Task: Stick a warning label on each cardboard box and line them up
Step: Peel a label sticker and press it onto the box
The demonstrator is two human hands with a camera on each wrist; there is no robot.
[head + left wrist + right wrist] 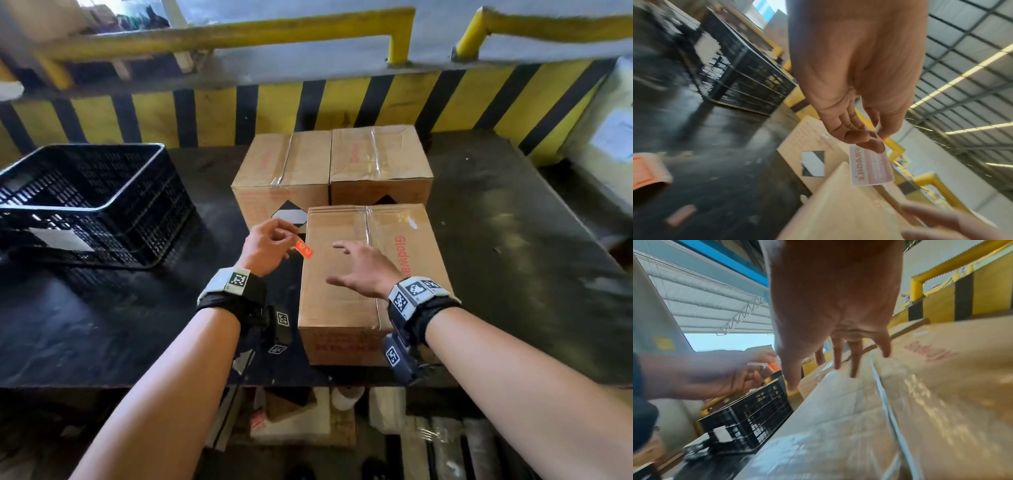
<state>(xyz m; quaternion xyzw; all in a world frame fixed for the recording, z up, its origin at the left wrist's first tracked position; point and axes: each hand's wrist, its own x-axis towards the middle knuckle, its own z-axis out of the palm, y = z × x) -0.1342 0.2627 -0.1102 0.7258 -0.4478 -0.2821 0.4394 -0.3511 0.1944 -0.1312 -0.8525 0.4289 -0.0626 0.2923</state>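
Note:
Three taped cardboard boxes stand on the black table (102,325). The near box (342,294) sits in front of two boxes side by side, the back left box (274,164) and the back right box (383,157). My left hand (267,246) pinches an orange warning label (304,248) by its end, just left of the near box's top edge. In the left wrist view the label (870,167) hangs from the fingertips (869,141) over the box. My right hand (359,267) hovers over the near box's top, fingers (838,356) spread and straight, holding nothing.
A black slatted plastic crate (85,205) stands on the table's left. An orange roll of labels (647,172) lies on the table near my left wrist. A yellow and black striped barrier (342,109) with yellow rails runs behind the table. Clutter lies under the near edge.

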